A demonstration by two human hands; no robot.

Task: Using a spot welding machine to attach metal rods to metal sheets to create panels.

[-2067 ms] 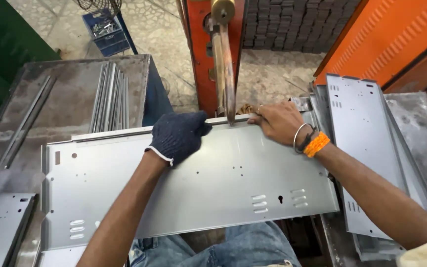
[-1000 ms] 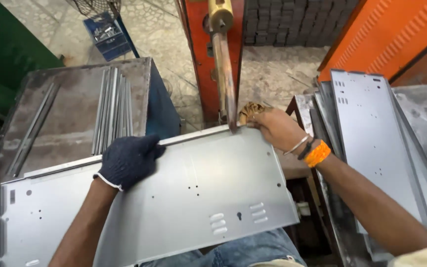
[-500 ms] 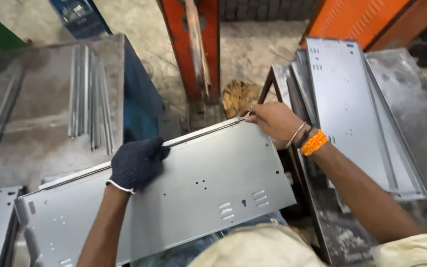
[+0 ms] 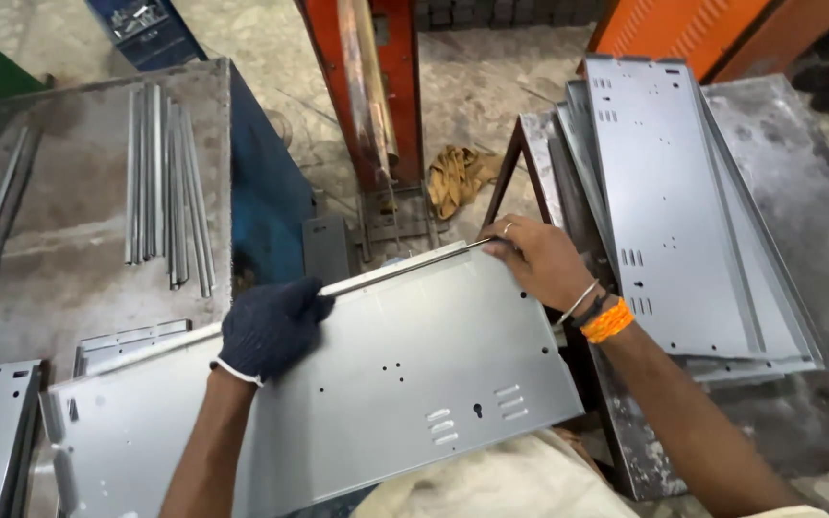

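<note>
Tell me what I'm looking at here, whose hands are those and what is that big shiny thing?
The camera sits on a person's head and looks down, so these are that person's own hands. The left hand, in a dark glove, and the bare right hand, with an orange wristband, hold the far edge of a large grey metal sheet with small holes and slots. In front stands an orange machine post. On the right lies a stack of similar metal panels. On the left, a grey table carries thin metal strips. A yellowish rag lies on the floor.
</note>
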